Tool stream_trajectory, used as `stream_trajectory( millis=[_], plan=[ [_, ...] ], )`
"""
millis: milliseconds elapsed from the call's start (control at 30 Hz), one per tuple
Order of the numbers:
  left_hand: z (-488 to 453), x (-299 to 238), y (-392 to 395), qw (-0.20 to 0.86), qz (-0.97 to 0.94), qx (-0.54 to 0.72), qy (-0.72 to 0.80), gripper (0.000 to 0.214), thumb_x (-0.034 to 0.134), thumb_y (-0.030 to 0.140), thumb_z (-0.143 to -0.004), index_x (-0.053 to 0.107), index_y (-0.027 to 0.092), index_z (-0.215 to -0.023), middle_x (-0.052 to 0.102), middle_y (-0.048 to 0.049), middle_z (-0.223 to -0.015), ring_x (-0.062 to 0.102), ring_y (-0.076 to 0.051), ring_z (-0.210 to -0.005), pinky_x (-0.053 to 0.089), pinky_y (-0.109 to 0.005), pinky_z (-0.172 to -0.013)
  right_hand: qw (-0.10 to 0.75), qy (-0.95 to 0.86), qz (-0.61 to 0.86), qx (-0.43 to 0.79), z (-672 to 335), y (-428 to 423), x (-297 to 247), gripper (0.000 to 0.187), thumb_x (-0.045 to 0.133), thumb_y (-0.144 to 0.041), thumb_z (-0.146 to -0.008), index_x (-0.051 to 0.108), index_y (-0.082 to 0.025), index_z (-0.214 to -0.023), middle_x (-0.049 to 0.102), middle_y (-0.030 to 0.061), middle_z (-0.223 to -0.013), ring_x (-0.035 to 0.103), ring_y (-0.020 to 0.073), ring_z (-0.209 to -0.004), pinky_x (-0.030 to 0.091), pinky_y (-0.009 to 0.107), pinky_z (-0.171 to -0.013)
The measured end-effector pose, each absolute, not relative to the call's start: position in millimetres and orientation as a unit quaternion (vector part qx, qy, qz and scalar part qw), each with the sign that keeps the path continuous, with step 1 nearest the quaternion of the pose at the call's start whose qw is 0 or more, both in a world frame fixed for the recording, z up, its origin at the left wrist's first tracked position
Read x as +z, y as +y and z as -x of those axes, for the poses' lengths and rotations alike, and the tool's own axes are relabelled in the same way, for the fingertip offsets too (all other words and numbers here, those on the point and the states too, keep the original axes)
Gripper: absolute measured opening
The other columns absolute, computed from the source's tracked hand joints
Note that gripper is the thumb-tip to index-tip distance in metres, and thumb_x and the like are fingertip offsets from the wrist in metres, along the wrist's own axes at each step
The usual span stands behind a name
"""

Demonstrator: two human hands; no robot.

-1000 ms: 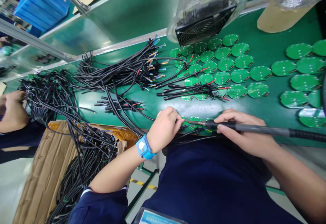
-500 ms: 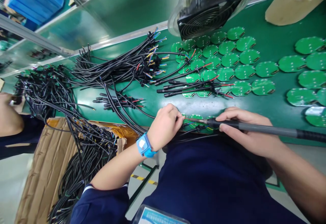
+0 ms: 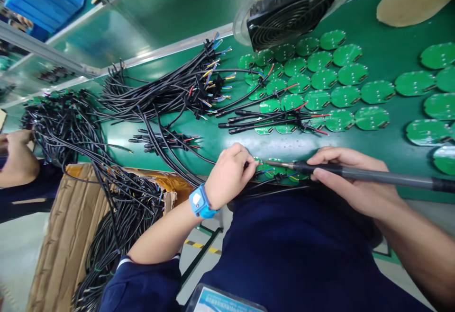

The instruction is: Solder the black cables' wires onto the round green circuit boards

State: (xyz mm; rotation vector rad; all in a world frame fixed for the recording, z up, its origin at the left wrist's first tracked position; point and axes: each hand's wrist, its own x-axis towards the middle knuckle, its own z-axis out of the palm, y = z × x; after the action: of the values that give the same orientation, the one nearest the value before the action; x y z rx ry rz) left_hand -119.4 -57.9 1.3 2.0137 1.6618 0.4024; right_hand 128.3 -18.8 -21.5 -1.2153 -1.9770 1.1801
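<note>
My left hand (image 3: 231, 172), with a blue wrist strap (image 3: 200, 202), is closed in a pinch at the table's near edge, on something thin I cannot make out, beside small round green circuit boards (image 3: 272, 166). My right hand (image 3: 350, 179) is wrapped round a dark soldering iron (image 3: 359, 174). Its metal tip points left at those boards, close to my left fingertips. Thin black wires lie under the boards at the edge.
Many round green boards (image 3: 330, 77) cover the green table (image 3: 387, 18). Black cable bundles (image 3: 170, 94) with coloured ends lie to the left. A fan (image 3: 291, 13) stands at the back. A cardboard box (image 3: 67, 236) of cables sits lower left. Another person's hand (image 3: 17, 158) is at far left.
The view has shifted slightly; the iron's tip has drawn back a little to the right. My hands stay at the same boards.
</note>
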Motion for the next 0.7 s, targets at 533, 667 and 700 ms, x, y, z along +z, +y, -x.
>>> stream_trajectory(
  millis=[533, 667, 700],
  plan=[
    [118.8, 3.3, -52.8, 0.296, -0.730, 0.185, 0.587, 0.008, 0.056, 0.013, -0.082, 0.059, 0.015, -0.074, 0.052, -0.0039, -0.081, 0.052, -0.015, -0.081, 0.047, -0.029, -0.075, 0.239, -0.764, 0.431, 0.416, -125.7, -17.2, -19.8, 0.015, 0.057, -0.035, -0.082, 0.062, -0.024, -0.091, 0.066, 0.0009, -0.087, 0.063, 0.0152, -0.075, 0.052, 0.024, -0.064],
    [116.9, 2.8, -51.2, 0.299, -0.732, 0.173, 0.587, 0.009, 0.055, 0.010, -0.079, 0.057, 0.015, -0.072, 0.051, -0.0041, -0.081, 0.051, -0.015, -0.081, 0.047, -0.030, -0.075, 0.244, -0.759, 0.434, 0.419, -124.6, -16.3, -19.1, 0.013, 0.058, -0.034, -0.081, 0.063, -0.025, -0.091, 0.066, 0.0006, -0.088, 0.063, 0.0158, -0.076, 0.053, 0.025, -0.066],
    [116.7, 2.9, -50.8, 0.300, -0.732, 0.171, 0.587, 0.009, 0.055, 0.009, -0.078, 0.057, 0.015, -0.072, 0.051, -0.0041, -0.081, 0.051, -0.015, -0.081, 0.047, -0.030, -0.075, 0.244, -0.758, 0.434, 0.420, -124.1, -16.0, -19.1, 0.013, 0.058, -0.033, -0.081, 0.063, -0.025, -0.090, 0.066, 0.0006, -0.088, 0.064, 0.0159, -0.076, 0.053, 0.026, -0.066]
  ],
)
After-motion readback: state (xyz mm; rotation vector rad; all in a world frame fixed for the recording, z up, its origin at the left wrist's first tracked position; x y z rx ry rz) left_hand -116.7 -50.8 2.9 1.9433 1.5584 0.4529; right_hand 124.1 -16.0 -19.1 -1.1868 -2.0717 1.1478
